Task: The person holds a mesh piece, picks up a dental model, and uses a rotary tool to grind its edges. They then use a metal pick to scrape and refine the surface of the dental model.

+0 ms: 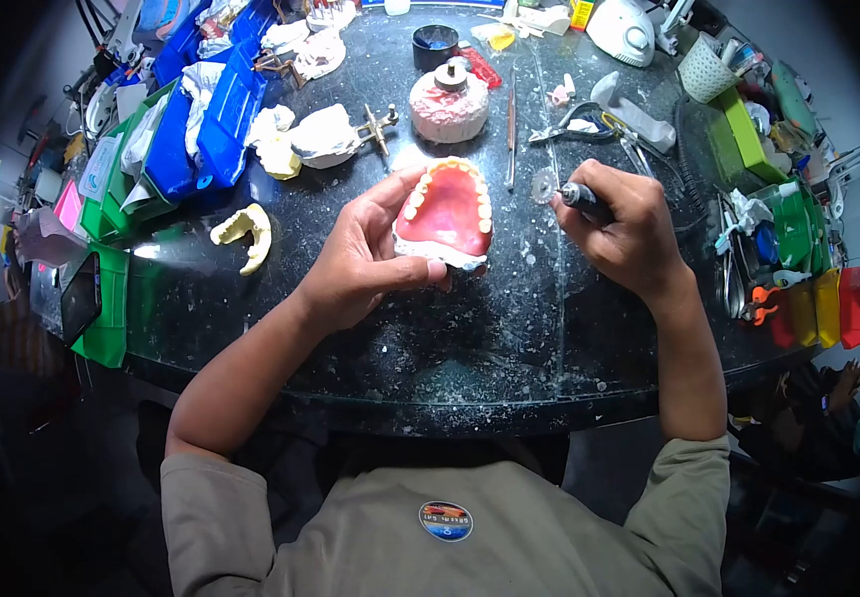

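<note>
My left hand is closed round the white plaster base of a denture model, thumb along its near edge. The denture has a pink plate and a curved row of cream teeth, tilted up towards me. To the right, my right hand grips a dark rotary handpiece like a pen. A round, thin cutting disc sits at the tool's tip, pointing left at the model. Disc and model are apart, with a hand's width of dark table between them.
Behind the model stands a pink-stained plaster block with a metal knob. A cream horseshoe-shaped piece lies left. Blue bins line the left side. Pliers and a slim metal tool lie beyond my right hand; a coiled cord hangs there.
</note>
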Tool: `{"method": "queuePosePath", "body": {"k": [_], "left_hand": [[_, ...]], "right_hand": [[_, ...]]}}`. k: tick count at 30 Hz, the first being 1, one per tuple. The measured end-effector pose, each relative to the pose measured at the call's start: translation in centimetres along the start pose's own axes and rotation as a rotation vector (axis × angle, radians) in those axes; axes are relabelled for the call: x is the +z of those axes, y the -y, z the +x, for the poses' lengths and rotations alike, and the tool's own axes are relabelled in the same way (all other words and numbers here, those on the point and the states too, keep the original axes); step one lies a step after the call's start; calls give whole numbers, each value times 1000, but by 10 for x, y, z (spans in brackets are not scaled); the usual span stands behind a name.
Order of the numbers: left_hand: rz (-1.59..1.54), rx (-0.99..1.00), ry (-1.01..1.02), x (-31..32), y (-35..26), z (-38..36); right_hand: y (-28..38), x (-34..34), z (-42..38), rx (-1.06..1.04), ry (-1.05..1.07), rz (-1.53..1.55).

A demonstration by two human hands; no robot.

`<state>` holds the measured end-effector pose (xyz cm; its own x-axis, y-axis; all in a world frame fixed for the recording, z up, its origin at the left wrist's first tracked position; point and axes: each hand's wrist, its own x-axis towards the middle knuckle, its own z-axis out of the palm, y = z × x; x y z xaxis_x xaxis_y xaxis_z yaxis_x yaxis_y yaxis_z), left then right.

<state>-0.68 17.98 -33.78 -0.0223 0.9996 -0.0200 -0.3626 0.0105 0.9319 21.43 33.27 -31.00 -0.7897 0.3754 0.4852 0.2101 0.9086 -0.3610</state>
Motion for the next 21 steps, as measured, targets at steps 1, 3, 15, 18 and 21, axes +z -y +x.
{"method": "queuePosePath", "body": {"k": [1,3,15,18,21], "left_hand": [[4,-6,-1,0,0,0],[8,-19,6,-1,0,-1],[-130,-37,17,-3,-2,-1],[-143,-64,39,-5,-8,-2],[-219,-74,40,-5,-8,-5]], "right_hand": [[-2,0,0,-8,-5,-2],[-4,-5,1,47,-22,-15],[-162,-18,65,316,-43,-348],[-175,-3,64,391,-19,-337],[-170,-10,53,315,-158,-377]]}}
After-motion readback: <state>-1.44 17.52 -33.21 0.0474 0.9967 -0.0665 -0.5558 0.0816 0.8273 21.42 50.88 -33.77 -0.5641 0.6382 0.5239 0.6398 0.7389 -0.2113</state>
